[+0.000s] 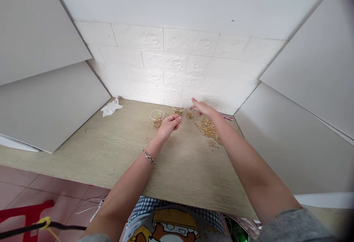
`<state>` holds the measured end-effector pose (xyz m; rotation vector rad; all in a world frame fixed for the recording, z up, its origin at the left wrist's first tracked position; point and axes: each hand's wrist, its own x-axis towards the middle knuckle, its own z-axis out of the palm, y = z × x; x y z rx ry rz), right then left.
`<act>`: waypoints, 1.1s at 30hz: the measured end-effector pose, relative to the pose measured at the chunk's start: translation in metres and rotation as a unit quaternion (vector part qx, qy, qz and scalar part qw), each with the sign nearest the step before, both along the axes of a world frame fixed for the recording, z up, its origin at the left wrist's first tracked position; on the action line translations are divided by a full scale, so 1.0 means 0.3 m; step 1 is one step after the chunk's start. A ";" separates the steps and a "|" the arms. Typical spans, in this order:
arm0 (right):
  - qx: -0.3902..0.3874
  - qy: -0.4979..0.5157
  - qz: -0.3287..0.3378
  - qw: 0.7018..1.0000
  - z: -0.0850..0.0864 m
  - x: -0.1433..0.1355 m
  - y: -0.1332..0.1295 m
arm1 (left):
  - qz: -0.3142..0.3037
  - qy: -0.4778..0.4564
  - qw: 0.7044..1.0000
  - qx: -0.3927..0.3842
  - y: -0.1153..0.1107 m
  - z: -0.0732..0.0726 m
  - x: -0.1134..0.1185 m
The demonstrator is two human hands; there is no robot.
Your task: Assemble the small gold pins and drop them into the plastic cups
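Observation:
My left hand (pixel 170 125) is closed in a pinch above the middle of the table; what sits between its fingertips is too small to make out. A thin gold-coloured tip shows just under this hand. My right hand (pixel 201 108) reaches over the back of the table with its fingers apart, beside a small clear cup (pixel 190 109) with gold-coloured bits in it. Another clear cup (pixel 178 108) holding gold pieces stands to its left. Nearest my left hand is a clear cup (pixel 157 115) of tangled gold parts. Thin gold rods (pixel 208 129) lie piled below my right wrist.
A crumpled white tissue (pixel 111 107) lies at the back left of the wooden table (pixel 182 175). A red and white tube-like object (pixel 227 117) rests at the back right. Grey panels (pixel 52 105) flank both sides, and a white brick-pattern wall (pixel 174 61) closes the back.

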<state>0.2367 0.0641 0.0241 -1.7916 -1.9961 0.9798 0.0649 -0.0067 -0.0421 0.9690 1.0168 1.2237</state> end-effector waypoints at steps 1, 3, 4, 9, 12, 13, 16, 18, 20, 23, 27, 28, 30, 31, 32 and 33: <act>0.017 0.019 -0.008 1.000 0.002 0.006 -0.018 | 0.005 -0.001 1.000 -0.011 0.000 -0.004 0.003; 0.045 0.055 -0.033 0.997 -0.007 0.014 -0.062 | 0.010 -0.011 0.999 -0.034 0.000 -0.011 0.010; 0.052 0.077 -0.043 0.995 -0.020 0.016 -0.090 | 0.007 -0.022 0.999 -0.046 -0.001 -0.014 0.015; -0.018 0.315 -0.018 0.949 -0.118 0.008 -0.248 | -0.045 -0.090 0.991 -0.084 -0.012 -0.028 0.035; -0.056 0.420 -0.027 0.906 -0.168 0.007 -0.307 | -0.065 -0.091 0.988 -0.103 -0.019 -0.038 0.044; -0.060 0.435 -0.028 0.898 -0.180 0.008 -0.316 | -0.072 -0.085 0.988 -0.107 -0.020 -0.042 0.047; -0.058 0.438 -0.038 0.896 -0.210 0.006 -0.323 | -0.084 -0.070 0.988 -0.110 -0.022 -0.051 0.053; -0.053 0.430 -0.051 0.900 -0.224 -0.001 -0.322 | -0.093 -0.063 0.987 -0.115 -0.022 -0.054 0.054; -0.050 0.425 -0.061 0.902 -0.234 -0.011 -0.323 | -0.102 -0.059 0.986 -0.121 -0.020 -0.054 0.053; -0.046 0.424 -0.071 0.902 -0.239 -0.024 -0.331 | -0.103 -0.060 0.985 -0.126 -0.017 -0.052 0.051; -0.035 0.420 -0.076 0.904 -0.241 -0.028 -0.337 | -0.092 -0.064 0.987 -0.117 -0.020 -0.048 0.053; -0.034 0.421 -0.075 0.903 -0.242 -0.028 -0.337 | -0.086 -0.064 0.988 -0.110 -0.021 -0.048 0.054; -0.034 0.423 -0.073 0.903 -0.244 -0.028 -0.336 | -0.074 -0.060 0.991 -0.097 -0.023 -0.047 0.056; -0.034 0.422 -0.072 0.903 -0.244 -0.029 -0.335 | -0.068 -0.057 0.992 -0.091 -0.024 -0.047 0.057; -0.035 0.420 -0.072 0.904 -0.243 -0.029 -0.335 | -0.064 -0.053 0.993 -0.088 -0.023 -0.047 0.058; -0.035 0.417 -0.071 0.906 -0.242 -0.030 -0.335 | -0.062 -0.047 0.993 -0.087 -0.022 -0.047 0.058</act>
